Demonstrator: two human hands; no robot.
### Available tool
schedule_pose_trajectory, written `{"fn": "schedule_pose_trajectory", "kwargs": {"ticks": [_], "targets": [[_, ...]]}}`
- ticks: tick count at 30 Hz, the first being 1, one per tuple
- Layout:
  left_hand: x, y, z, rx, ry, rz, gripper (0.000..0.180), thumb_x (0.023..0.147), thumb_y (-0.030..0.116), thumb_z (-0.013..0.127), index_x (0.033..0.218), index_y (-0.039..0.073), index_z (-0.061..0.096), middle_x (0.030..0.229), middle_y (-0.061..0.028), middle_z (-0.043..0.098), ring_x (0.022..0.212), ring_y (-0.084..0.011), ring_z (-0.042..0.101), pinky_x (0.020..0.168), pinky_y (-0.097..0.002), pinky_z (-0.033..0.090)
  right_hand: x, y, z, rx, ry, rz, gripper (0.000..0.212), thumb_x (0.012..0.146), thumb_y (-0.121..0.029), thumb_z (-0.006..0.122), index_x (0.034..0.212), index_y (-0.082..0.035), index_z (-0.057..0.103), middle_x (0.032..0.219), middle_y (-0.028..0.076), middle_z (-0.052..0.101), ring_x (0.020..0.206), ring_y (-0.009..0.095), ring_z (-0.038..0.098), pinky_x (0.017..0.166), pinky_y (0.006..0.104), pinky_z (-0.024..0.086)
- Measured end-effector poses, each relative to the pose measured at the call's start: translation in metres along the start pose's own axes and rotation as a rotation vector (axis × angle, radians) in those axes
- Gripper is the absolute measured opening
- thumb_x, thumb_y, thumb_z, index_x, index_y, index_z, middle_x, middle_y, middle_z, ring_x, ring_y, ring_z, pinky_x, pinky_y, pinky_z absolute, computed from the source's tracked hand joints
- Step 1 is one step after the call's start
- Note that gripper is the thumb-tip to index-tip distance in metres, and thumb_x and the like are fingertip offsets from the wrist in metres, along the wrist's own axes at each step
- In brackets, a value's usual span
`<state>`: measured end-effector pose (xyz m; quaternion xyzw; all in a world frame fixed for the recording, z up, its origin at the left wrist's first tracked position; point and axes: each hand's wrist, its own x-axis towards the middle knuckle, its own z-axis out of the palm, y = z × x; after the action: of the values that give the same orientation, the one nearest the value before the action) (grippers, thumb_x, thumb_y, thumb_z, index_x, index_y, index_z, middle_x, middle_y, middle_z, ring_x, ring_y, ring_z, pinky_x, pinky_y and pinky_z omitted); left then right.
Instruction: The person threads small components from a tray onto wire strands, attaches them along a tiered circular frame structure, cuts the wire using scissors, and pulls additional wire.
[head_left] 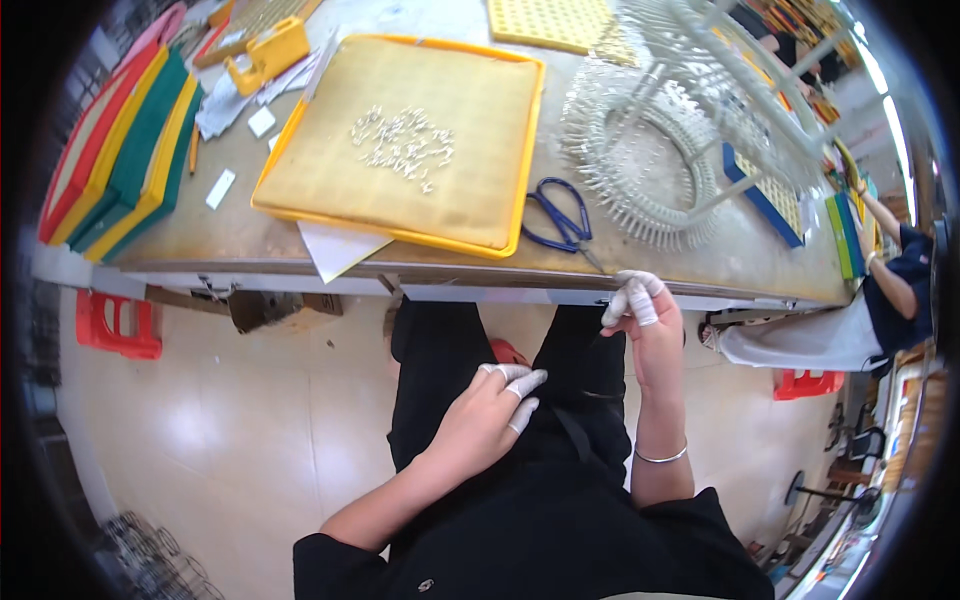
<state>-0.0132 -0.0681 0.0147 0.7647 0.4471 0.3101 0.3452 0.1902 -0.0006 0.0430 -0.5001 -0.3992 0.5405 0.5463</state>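
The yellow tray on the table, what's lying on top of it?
A loose scatter of small pale pieces lies on the yellow tray. A sheet of paper pokes from underneath; the rest is covered.

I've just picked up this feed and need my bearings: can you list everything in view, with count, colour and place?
Tray: one, yellow-orange rim, tan pad inside, table centre.
Small parts: a scattered cluster, whitish, on the tray pad.
Scissors: one, blue handles, right of the tray.
Pin rack: one, white, round, right of the scissors.
Stacked boards: several, red, yellow and green, table's left end.
Stools: two, red, on the floor left and right.
Co-worker's arm: one, dark sleeve, far right.
Left hand: white fingertip covers, resting on the lap.
Right hand: white fingertip covers, at the table edge, silver bracelet on the wrist.
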Motion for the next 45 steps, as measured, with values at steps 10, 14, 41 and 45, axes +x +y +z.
{"fn": "schedule_pose_trajectory", "kwargs": {"ticks": [10,14,41,45], "targets": [[0.072,0.054,0.009,-0.227,0.303,0.188,0.045,0.082,0.002,0.058,0.126,0.001,0.044,0.114,-0.0158,0.055,0.103,-0.0265,0.054,0.088,-0.0340,0.043,-0.044,0.029,0.005,0.185,0.012,0.027,0.017,0.093,-0.014,0.049,0.096,0.001,0.057,0.075,0.004,0.060,0.067,0.010,0.057,0.064,0.0222,0.046],[0.099,0.055,0.022,-0.654,0.336,0.102,0.053,0.090,0.006,0.047,0.138,0.004,0.025,0.112,-0.0127,0.055,0.088,-0.0163,0.058,0.080,-0.0289,0.046,-0.048,0.030,0.000,0.169,-0.034,0.036,0.017,0.092,-0.014,0.050,0.097,0.000,0.057,0.076,0.003,0.061,0.066,0.009,0.057,0.061,0.0210,0.046],[0.106,0.014,0.047,0.250,0.365,0.134,0.054,0.079,0.003,0.056,0.132,0.009,0.044,0.070,-0.0113,0.053,0.064,-0.0279,0.053,0.061,-0.0389,0.043,-0.057,0.073,0.009,0.194,-0.041,0.177,0.019,0.095,-0.019,0.044,0.097,-0.003,0.054,0.074,0.003,0.059,0.059,0.008,0.055,0.051,0.0199,0.043],[0.128,0.026,0.032,0.302,0.260,-0.059,0.049,0.080,0.007,0.056,0.128,0.012,0.048,0.078,-0.0170,0.060,0.068,-0.0324,0.058,0.063,-0.0413,0.047,-0.075,0.070,0.000,0.128,-0.152,0.259,0.023,0.097,-0.021,0.040,0.098,-0.001,0.053,0.071,0.005,0.059,0.058,0.010,0.057,0.050,0.0198,0.043]]}}
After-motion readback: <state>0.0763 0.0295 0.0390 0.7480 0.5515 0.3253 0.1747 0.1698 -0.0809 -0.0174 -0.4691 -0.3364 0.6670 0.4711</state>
